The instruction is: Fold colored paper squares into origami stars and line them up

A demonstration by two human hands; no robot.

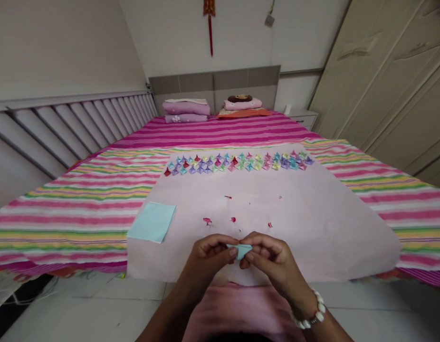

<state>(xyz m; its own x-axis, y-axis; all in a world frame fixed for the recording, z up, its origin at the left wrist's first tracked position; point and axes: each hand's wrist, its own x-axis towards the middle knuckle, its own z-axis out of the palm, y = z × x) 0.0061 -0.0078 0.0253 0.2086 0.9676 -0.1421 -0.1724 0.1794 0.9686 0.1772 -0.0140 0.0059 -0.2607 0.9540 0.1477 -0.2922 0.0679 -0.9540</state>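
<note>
Between both hands is a small folded piece of light blue paper (pixel 244 251), roughly triangular with its point downward. My left hand (pixel 215 254) pinches its left corner between thumb and fingers. On the other corner, the thumb and fingers of my right hand (pixel 268 254) are closed; a white bead bracelet (pixel 319 306) circles that wrist. Both hands are just above the near edge of a large pale sheet (pixel 312 223). To the left lies a stack of square light blue paper (pixel 152 222).
Rows of small folded paper pieces (pixel 217 162) in many colours line the sheet's far side. Red paper scraps (pixel 207 221) are scattered mid-sheet. Beneath is a bed with a striped cover (pixel 81 199). Folded bedding (pixel 186 109) sits by the headboard; a metal railing (pixel 81 121) runs along the left.
</note>
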